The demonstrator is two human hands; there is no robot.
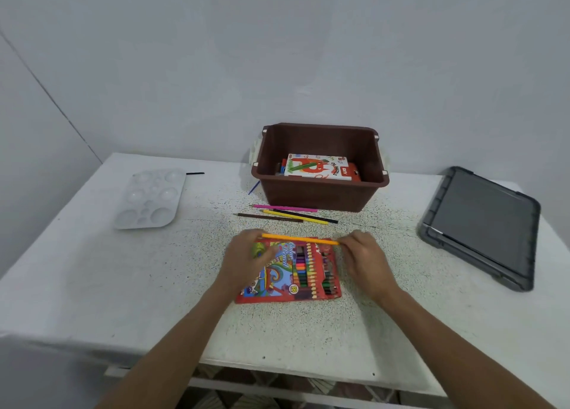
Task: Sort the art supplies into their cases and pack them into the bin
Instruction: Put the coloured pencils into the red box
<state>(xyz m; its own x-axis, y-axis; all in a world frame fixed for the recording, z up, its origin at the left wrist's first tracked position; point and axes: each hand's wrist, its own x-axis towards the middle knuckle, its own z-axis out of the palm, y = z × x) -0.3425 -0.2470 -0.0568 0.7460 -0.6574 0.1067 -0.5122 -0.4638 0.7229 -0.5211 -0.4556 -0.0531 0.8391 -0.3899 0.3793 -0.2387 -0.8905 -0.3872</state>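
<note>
Left hand (246, 256): fingers curled over the left edge of the pencil case (303, 274), which lies flat on the surface; its exact hold is too blurred to tell. Orange pencil (300, 239): probably light, stiff and prone to rolling, it spans the case's far edge. Right hand (367, 259): pinches the pencil's right end.

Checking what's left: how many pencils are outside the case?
7: orange between left hand and right hand; pink, black, yellow, brown before the bin; blue left of it; a dark one by the palette. Others may be hidden.
</note>
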